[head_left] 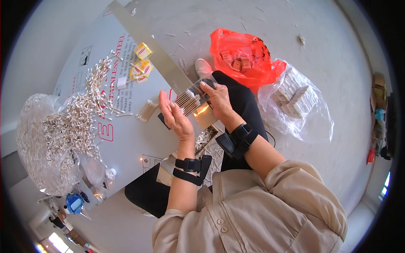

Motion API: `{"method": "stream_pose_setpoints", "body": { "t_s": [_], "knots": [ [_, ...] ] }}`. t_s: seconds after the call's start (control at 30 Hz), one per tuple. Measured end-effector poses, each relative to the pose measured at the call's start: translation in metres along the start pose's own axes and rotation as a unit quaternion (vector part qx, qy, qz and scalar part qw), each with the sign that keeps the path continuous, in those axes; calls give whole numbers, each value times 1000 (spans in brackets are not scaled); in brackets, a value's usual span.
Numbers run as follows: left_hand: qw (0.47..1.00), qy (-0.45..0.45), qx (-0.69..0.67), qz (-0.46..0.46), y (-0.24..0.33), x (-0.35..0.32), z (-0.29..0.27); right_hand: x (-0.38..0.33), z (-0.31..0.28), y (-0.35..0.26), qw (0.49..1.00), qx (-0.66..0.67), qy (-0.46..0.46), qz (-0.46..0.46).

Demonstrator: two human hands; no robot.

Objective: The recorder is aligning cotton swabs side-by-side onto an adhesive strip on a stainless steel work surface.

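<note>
A bundle of cotton swabs (187, 102) lies slantwise between my hands, its far end inside a small clear plastic bag (202, 87). My right hand (219, 100) is closed on that bag, thumb on top. At the bundle's near end is my left hand (179, 120), its fingers stretched out and the thumb beside the swab tips. It does not appear to grip them. A dark flat edge shows under the left fingers; what it belongs to is hidden. Left of this hand, a small row of swabs (147, 111) rests on the steel-coloured tabletop (126, 145).
A large heap of loose swabs (71, 130) spills from a clear bag (29, 135) at left. Yellow small boxes (141, 69) lie farther back. On the floor at right are a red plastic bag (223, 44) with packets and a clear bag (316, 120) of white packs.
</note>
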State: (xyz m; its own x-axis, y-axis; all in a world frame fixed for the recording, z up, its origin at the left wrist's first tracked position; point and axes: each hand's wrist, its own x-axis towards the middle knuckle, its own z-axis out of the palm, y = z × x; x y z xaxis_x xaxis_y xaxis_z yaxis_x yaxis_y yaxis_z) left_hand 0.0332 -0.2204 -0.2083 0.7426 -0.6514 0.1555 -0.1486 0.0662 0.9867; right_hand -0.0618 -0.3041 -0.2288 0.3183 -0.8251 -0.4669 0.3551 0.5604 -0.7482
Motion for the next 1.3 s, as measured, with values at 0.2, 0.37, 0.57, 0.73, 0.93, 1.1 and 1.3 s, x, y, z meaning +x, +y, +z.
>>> {"method": "stream_pose_setpoints", "body": {
  "t_s": [0.2,0.37,0.57,0.73,0.93,1.1,1.3],
  "knots": [
    [1000,-8,-9,-3,3,2,8,-3,1,-8,1000,-13,-18,11],
    [995,-32,76,48,-6,6,-3,1,-1,-1,1000,-18,-9,1],
    [983,-51,148,92,-1,3,-3,-15,9,-24,759,-400,220,-465],
    [998,-33,43,32,7,-2,-3,-29,14,-32,712,-542,-34,-445],
    [998,-40,42,38,6,1,-4,-27,34,-26,594,-729,-60,-335],
    [998,-22,47,48,4,1,-4,-35,58,-44,539,-794,-92,-264],
    [998,-7,47,52,2,1,0,-31,69,-54,526,-816,-126,-205]
  ]
}}
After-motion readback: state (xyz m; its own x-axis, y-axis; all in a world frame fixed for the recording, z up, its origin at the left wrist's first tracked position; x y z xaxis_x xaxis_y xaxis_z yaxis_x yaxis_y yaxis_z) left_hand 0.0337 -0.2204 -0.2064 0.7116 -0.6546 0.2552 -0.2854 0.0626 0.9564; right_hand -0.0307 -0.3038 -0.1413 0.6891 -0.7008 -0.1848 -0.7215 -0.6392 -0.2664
